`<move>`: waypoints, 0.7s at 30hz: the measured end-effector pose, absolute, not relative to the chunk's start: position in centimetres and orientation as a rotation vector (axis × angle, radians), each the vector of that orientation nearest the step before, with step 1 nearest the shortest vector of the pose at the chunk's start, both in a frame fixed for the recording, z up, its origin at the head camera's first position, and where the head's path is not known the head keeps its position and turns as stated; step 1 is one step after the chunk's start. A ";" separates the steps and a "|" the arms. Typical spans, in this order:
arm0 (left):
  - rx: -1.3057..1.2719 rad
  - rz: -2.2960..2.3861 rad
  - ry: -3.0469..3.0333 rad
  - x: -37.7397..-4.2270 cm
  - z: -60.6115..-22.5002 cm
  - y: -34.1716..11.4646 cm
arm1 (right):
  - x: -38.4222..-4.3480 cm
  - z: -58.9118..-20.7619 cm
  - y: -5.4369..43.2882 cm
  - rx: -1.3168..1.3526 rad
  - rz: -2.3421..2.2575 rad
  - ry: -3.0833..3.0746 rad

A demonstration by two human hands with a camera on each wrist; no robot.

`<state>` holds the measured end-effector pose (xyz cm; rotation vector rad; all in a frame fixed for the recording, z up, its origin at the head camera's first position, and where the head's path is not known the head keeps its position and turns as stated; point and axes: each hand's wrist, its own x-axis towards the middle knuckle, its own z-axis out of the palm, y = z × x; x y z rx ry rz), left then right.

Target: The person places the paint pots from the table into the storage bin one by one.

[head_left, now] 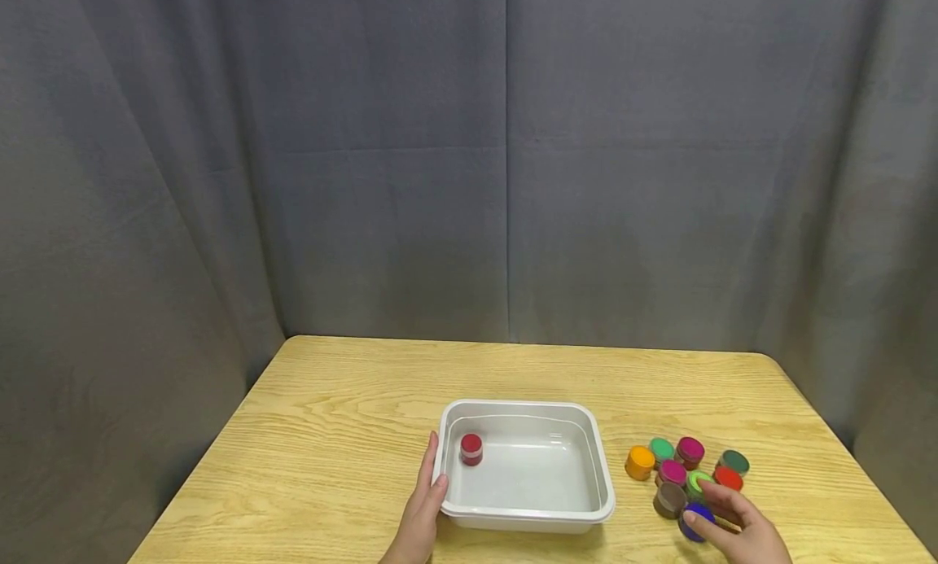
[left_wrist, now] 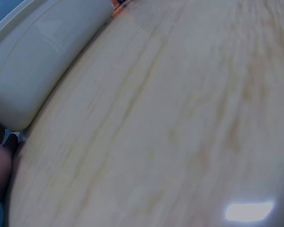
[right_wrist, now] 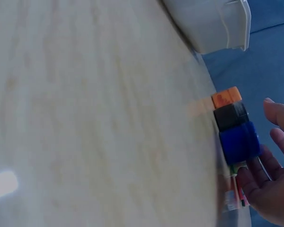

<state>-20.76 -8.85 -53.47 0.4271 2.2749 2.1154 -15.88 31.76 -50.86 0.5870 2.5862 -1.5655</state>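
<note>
A white plastic tub (head_left: 528, 515) stands on the table, a small jar with a dark red lid (head_left: 471, 450) inside it. My left hand (head_left: 421, 507) rests against the tub's left side, fingers straight along the wall and thumb at the rim. In the left wrist view, only part of that hand (left_wrist: 0, 163) shows by the tub's lower corner. My right hand (head_left: 747, 531) reaches over the jars at right, thumb beside the blue-lidded jar (head_left: 696, 522) and fingers spread toward the light green one (head_left: 699, 484). In the right wrist view, the blue jar (right_wrist: 240, 143) stands beside the spread fingers.
Around the right hand cluster several more small jars: orange (head_left: 640, 462), brown (head_left: 670, 500), green (head_left: 662, 451), two magenta, red (head_left: 729, 478) and dark green (head_left: 734, 463). The wooden table (head_left: 330, 434) ends at a grey curtain (head_left: 381, 222) behind.
</note>
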 end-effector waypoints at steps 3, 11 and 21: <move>0.446 2.118 2.286 -20.7 -53.4 -8.9 | -15.9 -51.4 31.9 0.594 -1.529 2.603; 0.446 2.121 2.285 -20.7 -53.5 -8.8 | -16.2 -52.6 32.4 0.639 -1.491 2.612; 0.437 2.125 2.273 -20.8 -53.6 -8.9 | -16.4 -53.7 32.8 0.663 -1.492 2.602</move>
